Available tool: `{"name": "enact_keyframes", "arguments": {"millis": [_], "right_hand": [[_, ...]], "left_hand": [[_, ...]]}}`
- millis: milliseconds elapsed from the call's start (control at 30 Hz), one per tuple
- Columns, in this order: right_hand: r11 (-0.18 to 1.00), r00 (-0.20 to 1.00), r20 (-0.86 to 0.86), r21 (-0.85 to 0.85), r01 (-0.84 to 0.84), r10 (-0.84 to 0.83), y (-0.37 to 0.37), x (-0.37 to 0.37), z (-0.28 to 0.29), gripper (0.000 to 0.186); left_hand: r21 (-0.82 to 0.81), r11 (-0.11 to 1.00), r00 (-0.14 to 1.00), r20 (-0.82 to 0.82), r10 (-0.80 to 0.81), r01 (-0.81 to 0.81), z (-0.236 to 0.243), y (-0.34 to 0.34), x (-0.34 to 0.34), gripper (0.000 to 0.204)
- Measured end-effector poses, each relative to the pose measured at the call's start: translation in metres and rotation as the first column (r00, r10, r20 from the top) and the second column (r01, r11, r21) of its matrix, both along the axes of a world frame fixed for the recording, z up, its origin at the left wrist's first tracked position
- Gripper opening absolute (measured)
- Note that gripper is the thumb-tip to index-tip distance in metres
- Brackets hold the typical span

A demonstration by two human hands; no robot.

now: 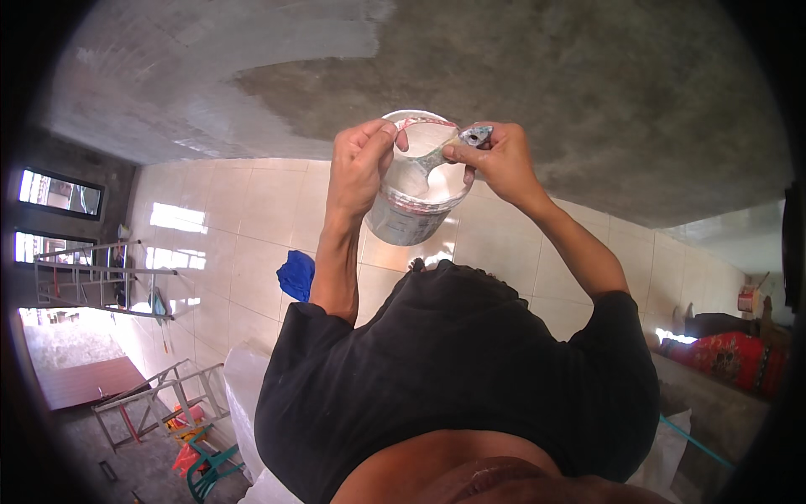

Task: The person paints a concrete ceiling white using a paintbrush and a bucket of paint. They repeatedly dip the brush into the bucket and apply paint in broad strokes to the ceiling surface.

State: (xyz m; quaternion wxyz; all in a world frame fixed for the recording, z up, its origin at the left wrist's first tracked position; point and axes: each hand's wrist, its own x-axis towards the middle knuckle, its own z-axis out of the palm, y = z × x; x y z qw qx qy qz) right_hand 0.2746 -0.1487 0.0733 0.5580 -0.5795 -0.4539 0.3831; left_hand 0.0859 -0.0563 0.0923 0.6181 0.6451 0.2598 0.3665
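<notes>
A round plastic bucket (403, 222) with pale, paint-smeared sides stands in front of me, with white paint (447, 180) inside. My right hand (504, 161) grips a paintbrush (437, 156) by its handle over the far right of the rim. The brush's head points down into the bucket, smeared with white. At the far left of the rim, my left hand (359, 164) is closed with thumb and fingers pinched on the bucket's reddish handle. The left fingertips are partly hidden.
Beyond the bucket rises a grey wall (537, 92), coated lighter at upper left. Pale tiles (252, 202) cover the floor. A blue crumpled bag (295, 275) lies left of my arm. Metal ladders (101, 277) and a green plastic chair (210, 466) are at left; red fabric (730, 357) at right.
</notes>
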Motion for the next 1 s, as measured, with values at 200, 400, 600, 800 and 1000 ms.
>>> {"name": "enact_keyframes", "arguments": {"millis": [200,400,600,800,1000], "right_hand": [[0.935,0.863,0.46,0.352,0.039,-0.209,-0.005,-0.003,-0.007,0.016],[0.892,0.705,0.628,0.453,0.013,-0.329,0.004,0.008,-0.028,0.015],[0.824,0.55,0.715,0.561,-0.082,-0.432,0.003,-0.001,-0.033,0.018],[0.798,0.502,0.74,0.584,-0.15,-0.448,-0.006,-0.004,-0.027,0.017],[0.903,0.846,0.456,0.424,0.067,-0.277,-0.017,-0.01,-0.017,0.014]], "left_hand": [[-0.033,0.999,1.0,-0.024,-0.009,0.008,0.005,-0.003,-0.002,0.028],[-0.027,1.0,0.996,-0.088,-0.003,0.001,0.009,-0.004,-0.006,0.027],[-0.004,1.0,0.99,-0.137,0.027,-0.028,0.008,-0.007,-0.01,0.028],[-0.01,0.999,0.996,-0.077,0.043,-0.044,0.011,-0.008,-0.009,0.027],[-0.038,0.999,0.999,0.016,0.032,-0.031,0.001,-0.006,0.001,0.028]]}}
